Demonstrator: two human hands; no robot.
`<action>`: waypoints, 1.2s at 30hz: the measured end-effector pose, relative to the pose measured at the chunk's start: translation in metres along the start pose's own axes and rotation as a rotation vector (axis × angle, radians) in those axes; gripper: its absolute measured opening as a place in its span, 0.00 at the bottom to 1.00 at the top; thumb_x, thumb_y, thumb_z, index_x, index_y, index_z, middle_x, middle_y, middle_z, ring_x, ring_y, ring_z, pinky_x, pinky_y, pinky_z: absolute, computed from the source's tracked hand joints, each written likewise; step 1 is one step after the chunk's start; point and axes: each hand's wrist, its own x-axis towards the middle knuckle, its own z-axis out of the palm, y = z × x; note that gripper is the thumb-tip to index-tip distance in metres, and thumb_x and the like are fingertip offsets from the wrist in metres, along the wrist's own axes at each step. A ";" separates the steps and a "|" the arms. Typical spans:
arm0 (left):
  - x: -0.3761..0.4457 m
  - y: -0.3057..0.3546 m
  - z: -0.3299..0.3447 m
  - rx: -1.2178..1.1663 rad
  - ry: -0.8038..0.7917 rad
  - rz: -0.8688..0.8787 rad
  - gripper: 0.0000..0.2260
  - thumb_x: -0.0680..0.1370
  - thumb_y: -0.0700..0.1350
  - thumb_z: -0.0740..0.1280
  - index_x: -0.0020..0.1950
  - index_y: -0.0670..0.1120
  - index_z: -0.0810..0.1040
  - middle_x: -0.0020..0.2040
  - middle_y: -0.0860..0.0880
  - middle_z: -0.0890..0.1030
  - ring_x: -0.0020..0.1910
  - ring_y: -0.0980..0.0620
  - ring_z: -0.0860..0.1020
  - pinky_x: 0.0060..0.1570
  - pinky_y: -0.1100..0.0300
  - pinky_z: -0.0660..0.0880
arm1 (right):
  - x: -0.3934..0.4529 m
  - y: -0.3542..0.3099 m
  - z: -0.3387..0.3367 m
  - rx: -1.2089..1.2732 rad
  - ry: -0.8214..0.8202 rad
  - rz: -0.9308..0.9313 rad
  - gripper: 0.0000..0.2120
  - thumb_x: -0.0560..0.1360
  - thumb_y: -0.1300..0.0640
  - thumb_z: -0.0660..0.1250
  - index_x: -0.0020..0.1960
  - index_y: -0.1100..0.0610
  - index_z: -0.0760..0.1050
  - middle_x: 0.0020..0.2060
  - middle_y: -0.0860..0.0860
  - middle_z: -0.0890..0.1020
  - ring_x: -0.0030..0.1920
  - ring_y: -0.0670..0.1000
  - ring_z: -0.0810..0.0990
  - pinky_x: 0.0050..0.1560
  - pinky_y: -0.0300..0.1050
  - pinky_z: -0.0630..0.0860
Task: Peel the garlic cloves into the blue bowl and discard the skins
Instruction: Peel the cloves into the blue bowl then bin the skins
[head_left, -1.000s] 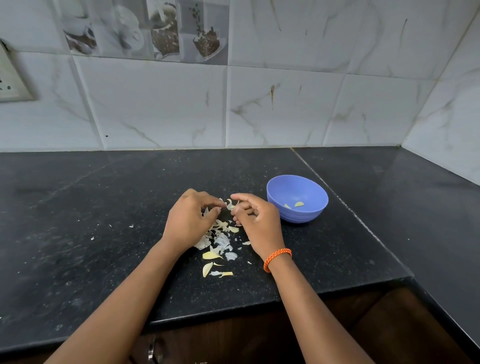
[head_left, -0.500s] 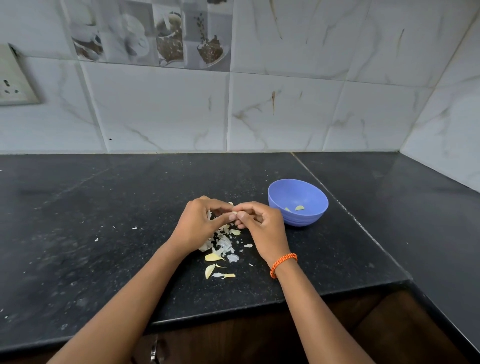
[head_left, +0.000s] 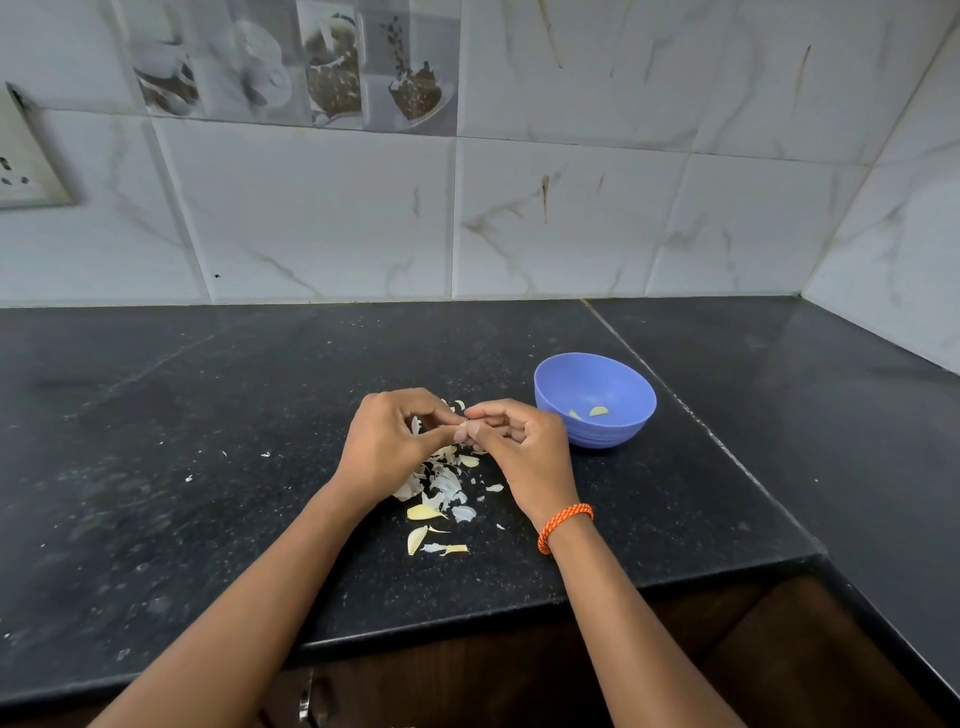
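On the near black stone tabletop lie two pale yellow cloves and a loose heap of white papery garlic skins. Above it, your left hand and right hand pinch one small garlic clove together; strip its skin in short pulls over the heap. Far right, the round blue plastic bowl holds two peeled pieces.

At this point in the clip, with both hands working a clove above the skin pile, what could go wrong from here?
1. The left hand and right hand pinch a small garlic clove right over the loose skins; if dropped, it could get lost among them.
2. The blue bowl sits apart to the right, so flicked peel might land on the peeled cloves inside.
3. Skins lie near the counter edge and could be brushed off.
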 end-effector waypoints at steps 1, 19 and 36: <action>0.000 -0.001 0.000 -0.002 -0.003 -0.001 0.02 0.75 0.47 0.82 0.46 0.53 0.90 0.43 0.58 0.88 0.41 0.50 0.85 0.40 0.59 0.76 | 0.000 0.000 0.000 0.010 -0.009 0.011 0.06 0.78 0.66 0.74 0.54 0.59 0.87 0.44 0.53 0.89 0.45 0.52 0.89 0.50 0.45 0.86; 0.002 0.003 0.001 -0.240 0.085 -0.139 0.03 0.81 0.41 0.76 0.50 0.44 0.90 0.43 0.49 0.89 0.34 0.50 0.85 0.36 0.64 0.77 | 0.003 0.002 0.006 -0.062 -0.046 -0.033 0.04 0.86 0.58 0.66 0.55 0.58 0.79 0.53 0.53 0.84 0.50 0.48 0.85 0.42 0.42 0.83; 0.001 -0.005 0.001 0.148 -0.007 0.048 0.09 0.80 0.55 0.76 0.60 0.60 0.87 0.53 0.64 0.87 0.56 0.58 0.82 0.55 0.49 0.80 | 0.002 0.005 0.005 -0.080 -0.004 -0.002 0.04 0.86 0.57 0.65 0.54 0.54 0.78 0.45 0.44 0.84 0.41 0.45 0.82 0.40 0.40 0.78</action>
